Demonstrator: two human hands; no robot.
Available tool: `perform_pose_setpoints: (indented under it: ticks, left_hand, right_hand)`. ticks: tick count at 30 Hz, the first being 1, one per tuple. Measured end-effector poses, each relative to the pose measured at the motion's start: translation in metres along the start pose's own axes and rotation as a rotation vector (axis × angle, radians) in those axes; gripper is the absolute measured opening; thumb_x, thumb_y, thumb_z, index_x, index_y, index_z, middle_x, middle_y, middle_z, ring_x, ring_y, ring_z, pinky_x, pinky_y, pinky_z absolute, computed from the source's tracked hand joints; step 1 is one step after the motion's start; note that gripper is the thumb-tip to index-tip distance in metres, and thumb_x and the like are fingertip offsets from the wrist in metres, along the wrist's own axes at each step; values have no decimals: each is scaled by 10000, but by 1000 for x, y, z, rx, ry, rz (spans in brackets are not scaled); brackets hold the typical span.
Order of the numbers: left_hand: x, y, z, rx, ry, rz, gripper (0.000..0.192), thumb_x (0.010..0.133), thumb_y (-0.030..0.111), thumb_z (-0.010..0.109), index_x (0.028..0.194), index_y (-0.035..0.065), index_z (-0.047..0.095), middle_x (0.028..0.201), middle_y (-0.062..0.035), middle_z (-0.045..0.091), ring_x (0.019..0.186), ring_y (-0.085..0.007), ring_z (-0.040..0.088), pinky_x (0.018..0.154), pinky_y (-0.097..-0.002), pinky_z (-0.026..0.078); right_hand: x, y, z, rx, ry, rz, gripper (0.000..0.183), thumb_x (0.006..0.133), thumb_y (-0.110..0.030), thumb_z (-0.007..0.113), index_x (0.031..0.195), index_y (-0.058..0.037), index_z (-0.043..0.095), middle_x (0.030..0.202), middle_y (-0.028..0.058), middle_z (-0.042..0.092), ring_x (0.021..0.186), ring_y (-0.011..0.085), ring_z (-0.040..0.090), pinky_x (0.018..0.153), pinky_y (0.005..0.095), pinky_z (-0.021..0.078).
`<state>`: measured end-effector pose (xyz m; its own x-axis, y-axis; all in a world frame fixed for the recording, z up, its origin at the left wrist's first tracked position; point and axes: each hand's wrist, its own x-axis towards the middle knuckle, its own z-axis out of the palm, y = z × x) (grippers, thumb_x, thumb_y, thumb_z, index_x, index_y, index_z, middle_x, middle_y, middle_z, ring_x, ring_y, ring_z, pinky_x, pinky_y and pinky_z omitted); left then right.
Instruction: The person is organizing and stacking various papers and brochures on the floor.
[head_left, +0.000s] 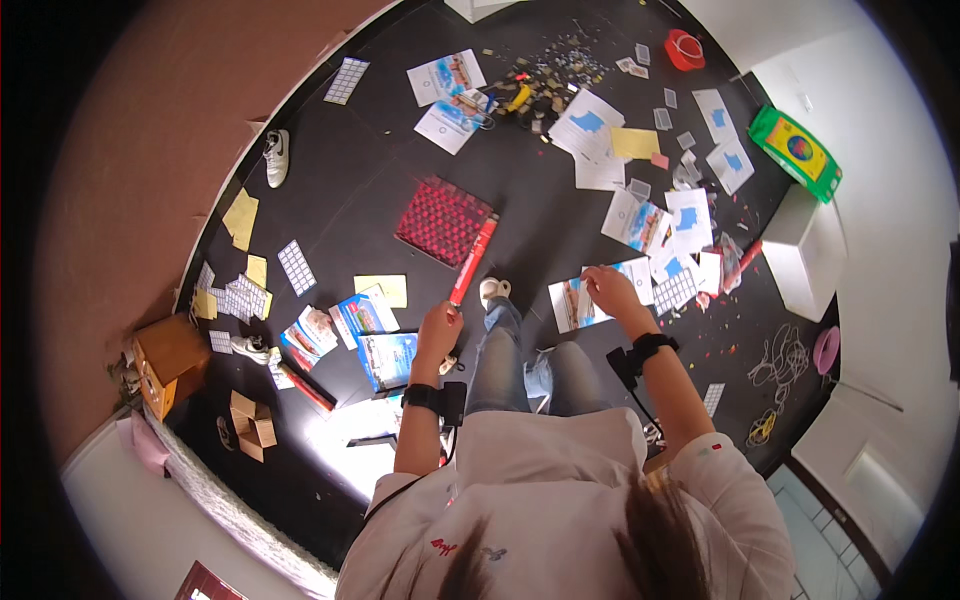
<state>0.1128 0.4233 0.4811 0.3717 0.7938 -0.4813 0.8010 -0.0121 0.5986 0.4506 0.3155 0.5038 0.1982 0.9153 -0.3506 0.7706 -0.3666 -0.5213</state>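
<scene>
My left hand (439, 330) is closed around the near end of a long red tube (474, 259), which bears white writing. The tube points away from me, and its far end overlaps the edge of a red-and-black woven square mat (442, 221). In front of my right knee, my right hand (613, 291) has curled fingers and appears over a printed brochure (566, 307) and other papers. Whether its fingers pinch anything is hidden. Blue brochures (386, 360) are beside my left hand. A white keyboard-like grid panel (675, 291) is right of my right hand.
Papers (589, 124), a heap of small parts (555, 79) and a red bucket (684, 51) are scattered ahead. At right are a green bag (796, 154), a white box (799, 255) and tangled cables (784, 364). A cardboard box (253, 426) and sneakers (277, 159) lie left.
</scene>
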Motion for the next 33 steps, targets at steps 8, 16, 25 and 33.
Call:
perform_pose_setpoints:
  ticks: [8, 16, 25, 33]
  left_hand:
    - [83, 7, -27, -155, 13, -115, 181, 809, 193, 601, 877, 26, 580, 814, -174, 625, 768, -334, 618, 672, -397, 485]
    - [189, 27, -38, -244, 130, -244, 210, 794, 228, 607, 902, 48, 614, 811, -165, 640, 790, -342, 625, 690, -404, 491]
    - [325, 38, -10, -370, 431, -272, 227, 838, 208, 582, 963, 19, 578, 752, -126, 604, 591, -220, 601, 534, -319, 468]
    - [401, 49, 1, -675, 336, -527, 165, 839, 178, 581, 902, 25, 581, 666, -91, 591, 570, -213, 591, 525, -320, 461]
  right_hand:
    - [160, -23, -68, 97, 11, -138, 133, 800, -100, 515, 871, -77, 626, 828, 128, 623, 837, 336, 593, 720, 432, 488]
    - [341, 13, -103, -9, -113, -278, 141, 779, -91, 525, 862, -87, 639, 826, 133, 636, 809, 334, 599, 709, 429, 480]
    - [527, 7, -118, -196, -393, -373, 135, 772, -93, 545, 882, -93, 623, 829, 132, 633, 815, 335, 598, 714, 430, 489]
    - [622, 23, -79, -310, -555, -434, 126, 782, -93, 541, 878, -93, 622, 816, 120, 629, 814, 326, 598, 702, 422, 488]
